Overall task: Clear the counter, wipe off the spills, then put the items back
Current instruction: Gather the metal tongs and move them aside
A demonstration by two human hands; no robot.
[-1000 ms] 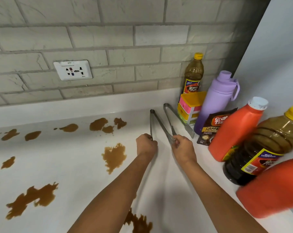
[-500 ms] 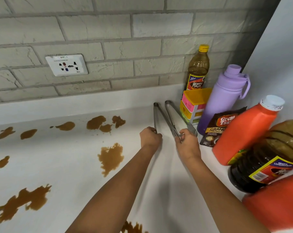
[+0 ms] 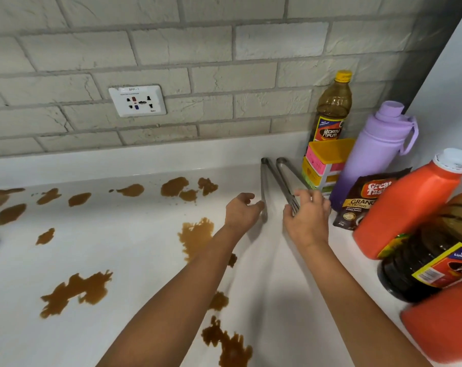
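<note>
Both hands have just let go of the tongs. The left hand [image 3: 241, 210] lies loosely open, fingertips beside one arm; the right hand [image 3: 308, 221] is spread, fingers relaxed over the other. So the tongs [image 3: 273, 181] now rest at the counter [image 3: 134, 250] back, near the lilac bottle [image 3: 378, 154], and the brown spills [image 3: 195, 234] remain unwiped.

Bottles [image 3: 410, 207] crowding rt; left counter [image 3: 124, 250] open

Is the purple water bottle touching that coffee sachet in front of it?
Cannot tell. In the head view the coffee sachet overlaps the purple bottle, hiding any gap or contact.
</note>
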